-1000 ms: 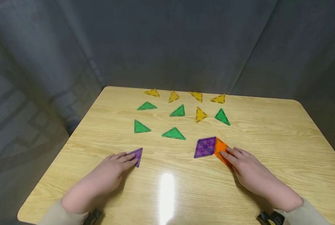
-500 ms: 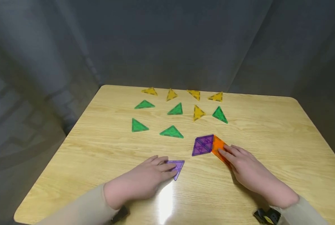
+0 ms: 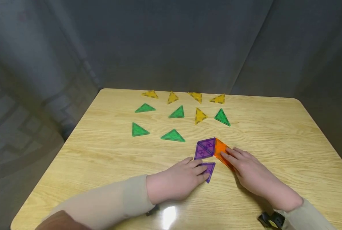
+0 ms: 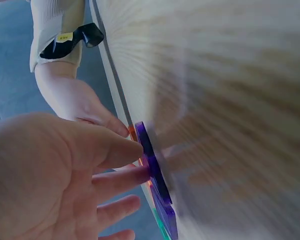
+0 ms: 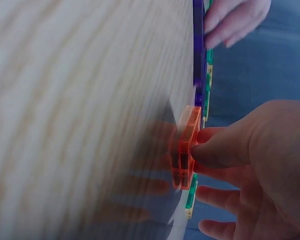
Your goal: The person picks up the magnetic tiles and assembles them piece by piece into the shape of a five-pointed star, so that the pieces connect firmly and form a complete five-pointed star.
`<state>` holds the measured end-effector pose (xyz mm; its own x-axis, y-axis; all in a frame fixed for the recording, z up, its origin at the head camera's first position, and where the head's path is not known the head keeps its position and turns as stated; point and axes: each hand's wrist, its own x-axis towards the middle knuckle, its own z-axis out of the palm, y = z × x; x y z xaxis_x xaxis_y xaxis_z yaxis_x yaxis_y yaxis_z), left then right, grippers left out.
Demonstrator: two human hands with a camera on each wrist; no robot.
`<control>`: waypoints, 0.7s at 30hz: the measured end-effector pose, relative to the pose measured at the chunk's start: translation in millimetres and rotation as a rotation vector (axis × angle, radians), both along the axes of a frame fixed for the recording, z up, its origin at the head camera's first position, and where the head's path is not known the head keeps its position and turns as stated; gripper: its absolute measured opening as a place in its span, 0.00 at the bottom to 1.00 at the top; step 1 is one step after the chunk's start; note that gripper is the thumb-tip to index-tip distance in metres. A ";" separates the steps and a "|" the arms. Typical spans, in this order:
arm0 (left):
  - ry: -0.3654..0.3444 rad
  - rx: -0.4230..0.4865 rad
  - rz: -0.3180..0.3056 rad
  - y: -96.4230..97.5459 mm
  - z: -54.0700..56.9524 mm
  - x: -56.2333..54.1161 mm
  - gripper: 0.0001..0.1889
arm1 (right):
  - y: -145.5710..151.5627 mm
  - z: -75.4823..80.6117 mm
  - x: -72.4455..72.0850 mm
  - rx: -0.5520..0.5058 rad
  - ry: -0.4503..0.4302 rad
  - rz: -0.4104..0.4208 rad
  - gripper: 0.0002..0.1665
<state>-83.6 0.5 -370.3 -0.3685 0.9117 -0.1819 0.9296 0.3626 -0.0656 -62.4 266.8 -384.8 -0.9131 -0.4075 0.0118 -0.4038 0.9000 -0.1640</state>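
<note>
In the head view my left hand (image 3: pixel 182 179) holds a translucent purple triangle magnetic tile (image 3: pixel 210 171), which sticks out past the fingertips. The left wrist view shows thumb and index finger at that purple tile (image 4: pixel 145 140), just off or on the tabletop. Two joined purple triangle tiles (image 3: pixel 205 148) lie flat directly beyond it, with a narrow gap between. An orange tile (image 3: pixel 221 148) meets their right side. My right hand (image 3: pixel 247 166) grips the orange tile's near part, thumb against its edge in the right wrist view; the fingers cover some of it.
Green triangle tiles (image 3: pixel 173 135) and yellow triangle tiles (image 3: pixel 200 116) lie spread across the wooden table (image 3: pixel 274 137) towards its far edge. Dark grey curtain (image 3: pixel 171 48) hangs behind and beside the table. Each wrist wears a small black camera (image 3: pixel 271 219).
My left hand has carried the purple triangle tile rightward across the table, close to the joined purple pair. The right hand stays at the orange tile. The head view has shifted slightly.
</note>
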 end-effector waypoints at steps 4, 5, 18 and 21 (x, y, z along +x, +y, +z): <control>0.015 -0.010 0.015 9.8 -1.1 -4.3 0.25 | 0.7 -0.7 -0.3 -0.006 0.007 0.003 0.29; 0.020 -0.009 0.019 11.7 -1.6 -5.3 0.25 | 0.8 -0.7 -0.3 -0.006 0.007 0.003 0.29; 0.002 -0.036 0.056 17.3 0.2 -10.1 0.26 | 0.6 -1.4 0.3 -0.005 0.020 0.002 0.28; -0.016 -0.043 0.077 17.3 -0.2 -12.0 0.27 | 1.3 -0.2 0.5 0.003 0.025 -0.002 0.28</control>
